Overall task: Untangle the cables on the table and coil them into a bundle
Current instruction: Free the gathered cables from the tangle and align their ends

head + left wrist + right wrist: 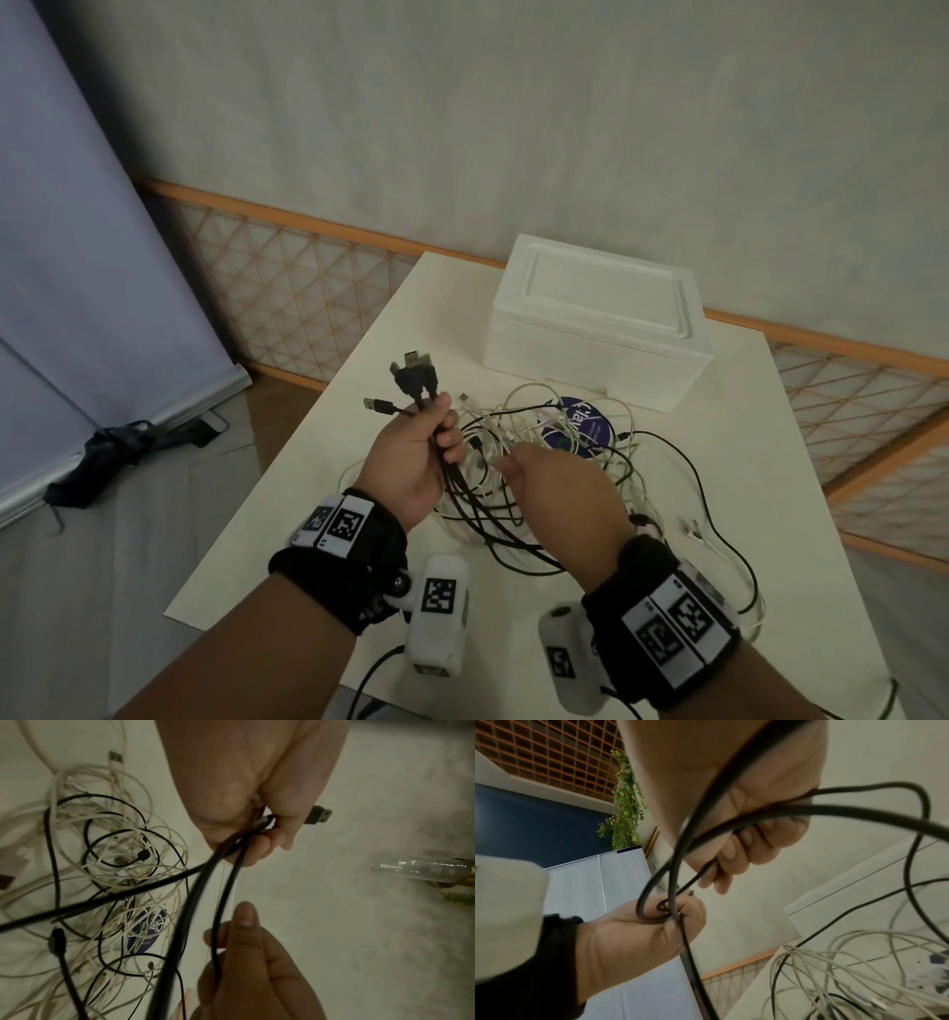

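A tangle of white and black cables [560, 442] lies in the middle of the white table [308, 514]. My left hand [439, 437] is raised above the table's left part and grips a bunch of black cables [447, 478]; their USB plugs [411, 367] stick up out of the fist. In the left wrist view the left hand [267, 833] holds these black cables [205, 878], with one plug [318, 815] showing. My right hand [518, 470] is close beside it, fingers curled round black cable strands [770, 813] that run down into the tangle. The right hand [244, 943] pinches one strand.
A closed white foam box [595, 318] stands at the back of the table. A round purple label [585, 426] lies under the tangle. More cable trails off the table's right front edge [744, 580]. A folded dark umbrella [128, 442] lies on the floor at the left.
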{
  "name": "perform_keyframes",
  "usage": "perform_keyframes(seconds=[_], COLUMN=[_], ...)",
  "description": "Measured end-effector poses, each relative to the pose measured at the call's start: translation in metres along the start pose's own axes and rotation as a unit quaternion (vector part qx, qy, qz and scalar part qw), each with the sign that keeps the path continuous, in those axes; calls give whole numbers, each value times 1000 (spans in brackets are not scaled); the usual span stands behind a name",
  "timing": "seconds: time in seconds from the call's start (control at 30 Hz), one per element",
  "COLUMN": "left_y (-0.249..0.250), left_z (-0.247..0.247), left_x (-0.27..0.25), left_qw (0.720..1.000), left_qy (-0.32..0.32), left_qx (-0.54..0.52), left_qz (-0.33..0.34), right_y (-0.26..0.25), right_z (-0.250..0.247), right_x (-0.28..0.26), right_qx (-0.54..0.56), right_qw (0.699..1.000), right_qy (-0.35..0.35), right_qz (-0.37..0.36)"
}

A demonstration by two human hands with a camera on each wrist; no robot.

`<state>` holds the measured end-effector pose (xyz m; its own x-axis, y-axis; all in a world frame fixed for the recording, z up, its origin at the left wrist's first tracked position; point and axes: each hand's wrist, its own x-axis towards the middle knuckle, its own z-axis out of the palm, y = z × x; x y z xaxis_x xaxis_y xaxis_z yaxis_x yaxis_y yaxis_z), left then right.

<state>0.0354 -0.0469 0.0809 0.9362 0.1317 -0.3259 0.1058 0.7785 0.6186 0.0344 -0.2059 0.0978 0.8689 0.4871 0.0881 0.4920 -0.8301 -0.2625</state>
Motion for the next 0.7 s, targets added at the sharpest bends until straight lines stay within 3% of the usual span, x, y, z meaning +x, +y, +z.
perform_keyframes(seconds=[0.1, 0.2, 0.33, 0.47, 0.6, 0.7], left_y=[-5, -5, -12, -22, 17, 53], left_z=[1, 2, 7, 21, -1, -36], left_x=[-4, -6, -11, -17, -9, -4], left_qw=[1000, 998, 997, 997, 998, 996], left_qy=[-6, 10, 59, 41, 35, 69], left_qx=[5, -19, 17, 36, 21, 25], left_qz=[-26, -51, -56, -60, -54, -54], right_y=[2, -1, -11, -20, 5, 39], right_z=[2, 0, 1, 17, 25, 19], right_x=[1, -5, -16, -17, -28, -45], right_qx=[-16, -15, 105, 135, 10, -39], right_qw=[1000, 1000, 991, 982, 991, 993], right_qy=[24, -23, -81, -125, -136, -113], right_qz=[3, 5, -3, 40, 14, 12])
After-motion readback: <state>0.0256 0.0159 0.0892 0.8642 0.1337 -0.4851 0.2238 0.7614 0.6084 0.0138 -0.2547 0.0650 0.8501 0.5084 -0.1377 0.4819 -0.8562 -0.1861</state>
